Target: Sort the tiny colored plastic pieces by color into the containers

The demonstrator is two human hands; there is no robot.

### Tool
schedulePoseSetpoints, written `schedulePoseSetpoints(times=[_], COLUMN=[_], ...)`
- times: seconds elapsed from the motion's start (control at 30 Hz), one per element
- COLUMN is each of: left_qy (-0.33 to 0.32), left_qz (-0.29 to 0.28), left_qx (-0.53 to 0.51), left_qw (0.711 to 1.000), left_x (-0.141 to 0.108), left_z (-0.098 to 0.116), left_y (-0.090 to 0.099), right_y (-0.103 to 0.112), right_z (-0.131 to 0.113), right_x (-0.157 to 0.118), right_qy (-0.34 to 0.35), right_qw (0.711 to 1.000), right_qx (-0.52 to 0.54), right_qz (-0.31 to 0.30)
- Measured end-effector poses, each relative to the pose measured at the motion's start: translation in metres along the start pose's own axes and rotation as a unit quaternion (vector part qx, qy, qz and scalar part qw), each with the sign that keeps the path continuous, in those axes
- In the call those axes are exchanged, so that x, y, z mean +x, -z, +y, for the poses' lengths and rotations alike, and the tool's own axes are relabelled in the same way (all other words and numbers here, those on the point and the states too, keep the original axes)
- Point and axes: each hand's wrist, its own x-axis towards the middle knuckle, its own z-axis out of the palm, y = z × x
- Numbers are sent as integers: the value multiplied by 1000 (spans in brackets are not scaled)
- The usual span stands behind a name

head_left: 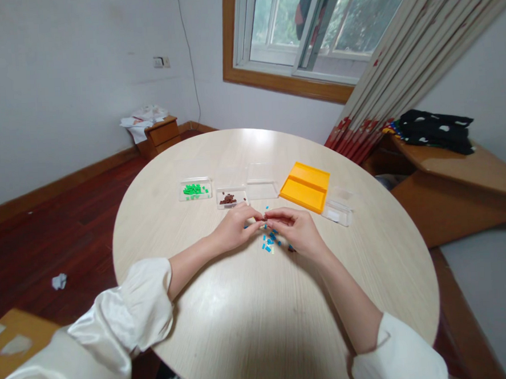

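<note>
Above the middle of the round table, my left hand (233, 227) and my right hand (297, 228) meet fingertip to fingertip. Both are closed in a pinch around a small dark brown piece (264, 219), mostly hidden by the fingers. Small flat blue pieces (271, 237) lie scattered on the tabletop under and between the hands. A few dark brown pieces (291, 248) sit below my right hand. Just beyond my left hand is a clear plastic box (219, 205) holding brown pieces (228, 199).
A clear box (182, 197) with green pieces (195, 189) stands at the left on the table (227, 328). Farther back are another clear box (261, 190), an open yellow case (306, 185) and a small clear box (343, 218) at the right.
</note>
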Motion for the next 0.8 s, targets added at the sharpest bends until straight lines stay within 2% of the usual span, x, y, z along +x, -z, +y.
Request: schedulePoseSetpoints(times=[0.17,0.53,0.63,0.8], left_qy=[25,131,168,203], left_qz=[9,42,28,-3], left_qx=[-28,-89,-167,-315], left_qw=[999,987,971,927], left_x=[2,7,7,7], left_z=[4,4,2,3], left_y=[1,0,-2,-2], right_y=[-1,-1,-2,-5], right_z=[-1,-7,-9,-12], right_x=[0,-4,-5,-9], right_qy=[18,84,113,144], right_qw=[1000,993,988,982], right_qx=[-12,-79,-88,-94], right_qz=[15,36,54,75])
